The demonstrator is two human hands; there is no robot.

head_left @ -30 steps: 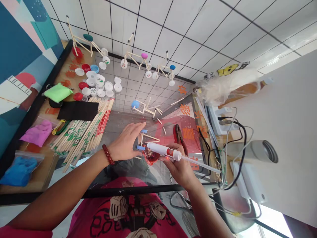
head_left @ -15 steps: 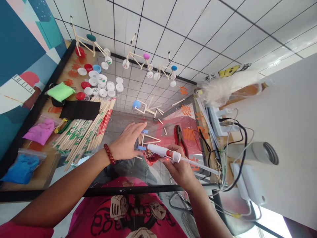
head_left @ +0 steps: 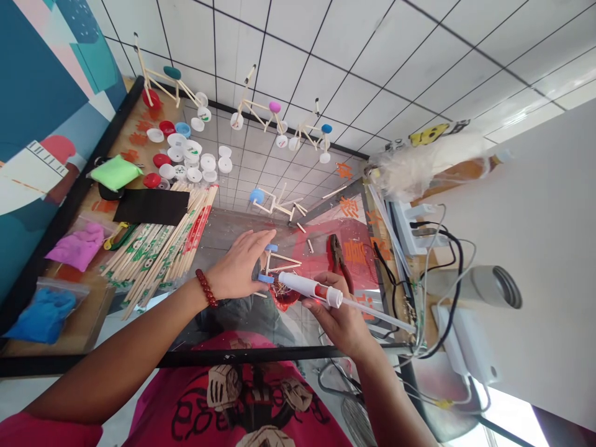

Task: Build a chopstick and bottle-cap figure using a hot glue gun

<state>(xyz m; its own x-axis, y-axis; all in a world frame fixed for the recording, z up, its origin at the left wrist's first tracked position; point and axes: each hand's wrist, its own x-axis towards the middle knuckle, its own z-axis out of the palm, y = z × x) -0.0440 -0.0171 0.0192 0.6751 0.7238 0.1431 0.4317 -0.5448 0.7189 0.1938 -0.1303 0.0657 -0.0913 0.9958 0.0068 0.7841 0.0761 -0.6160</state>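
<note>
One small frame of thin pale wooden sticks (head_left: 285, 257) with two round blue plastic caps (head_left: 266, 279) is near the middle of the near edge of the clear-topped table (head_left: 209, 357). It looks very light. The sticks seem stiff but easy to snap, and the joins may be weak, so the caps look like the best place to hold, with a soft squeeze. The smooth caps could slip a little. The left hand (head_left: 237, 267) has its fingers and thumb curved around the capped end, but I cannot tell how tightly they press. The right hand (head_left: 338, 316) has its fingers wrapped around a white plastic glue gun (head_left: 300, 284), its tip close to the lower cap. It may be hot, so fingers should keep away from it. Just beside is a red bowl of small wooden bits (head_left: 289, 299). Toward the right edge lie dark metal pliers with red handles (head_left: 336, 251). Many paper-wrapped chopsticks (head_left: 156, 248) lie toward the left edge, and three stick models with coloured seats (head_left: 274, 107) stand along the far edge.
</note>
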